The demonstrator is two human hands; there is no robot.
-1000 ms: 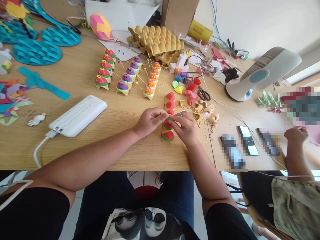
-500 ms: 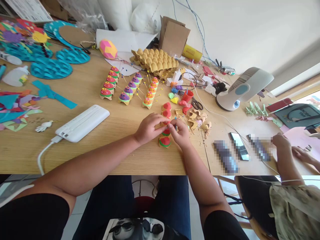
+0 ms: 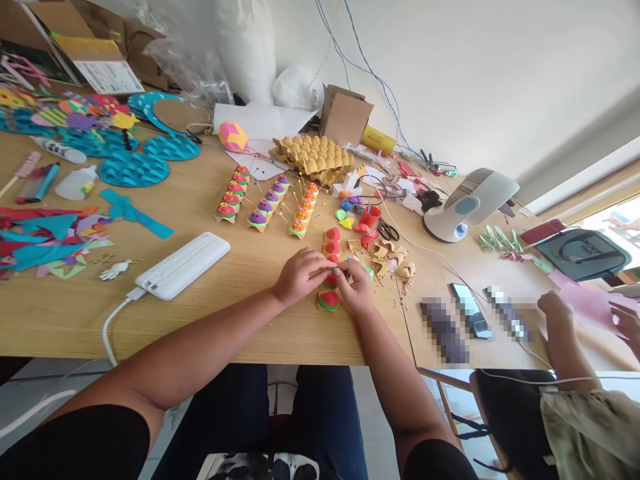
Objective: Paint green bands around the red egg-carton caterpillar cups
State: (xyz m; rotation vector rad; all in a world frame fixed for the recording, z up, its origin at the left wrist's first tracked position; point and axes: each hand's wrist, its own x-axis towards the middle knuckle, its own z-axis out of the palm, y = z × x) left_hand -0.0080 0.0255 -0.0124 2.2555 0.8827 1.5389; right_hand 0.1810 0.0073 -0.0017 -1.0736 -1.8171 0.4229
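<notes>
A strip of egg-carton cups topped with red and green clay lies on the wooden table in front of me. My left hand and my right hand meet over its middle, fingers pinched together on one of the cups. Something small and blue-green shows between my right fingers; I cannot make it out. Red-topped cups of the same strip run away from my hands.
Three rows of decorated cups with pins stand behind. A white power bank with cable lies left, egg trays at the back, a fan and phones right. Another person's hands work on pink paper at right.
The view has tilted upward and back, showing more wall and table. My hands stay pinched over the same strip. The other person's hand has shifted toward the pink paper.
</notes>
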